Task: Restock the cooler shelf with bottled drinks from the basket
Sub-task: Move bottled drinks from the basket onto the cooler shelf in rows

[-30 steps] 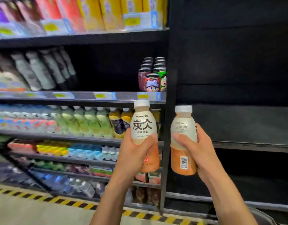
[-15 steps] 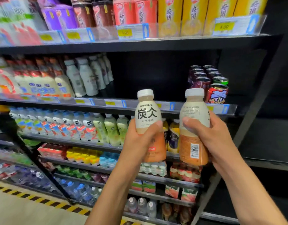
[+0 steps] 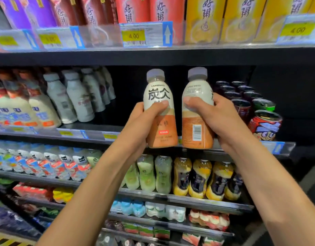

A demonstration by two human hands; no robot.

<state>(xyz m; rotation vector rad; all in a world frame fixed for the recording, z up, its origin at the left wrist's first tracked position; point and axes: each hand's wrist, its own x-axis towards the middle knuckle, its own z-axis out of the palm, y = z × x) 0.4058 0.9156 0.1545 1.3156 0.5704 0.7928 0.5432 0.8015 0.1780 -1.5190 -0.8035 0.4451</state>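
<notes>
Both bottles are held up in front of the cooler shelf, over its front rail and before the dark gap in its row of stock. The left hand grips the left bottle round the middle, thumb laid across the cream upper label, so the large black characters face the camera; the lower half of the label is orange. The right hand grips the right bottle from its right side, thumb across the front, with the barcode and small print turned outward. Both bottles are upright, side by side with a narrow gap between them, pale caps up, their bases level with the shelf's front rail; whether either base touches the shelf cannot be told. On the shelf, right of the gap, stand rows of cans, the front one printed with a cartoon face. Left of the gap stand white bottles. Above the shelf sit red and yellow cartons behind a price tag reading 4.00. Below the shelf run pale green bottles and yellow and black bottles.
</notes>
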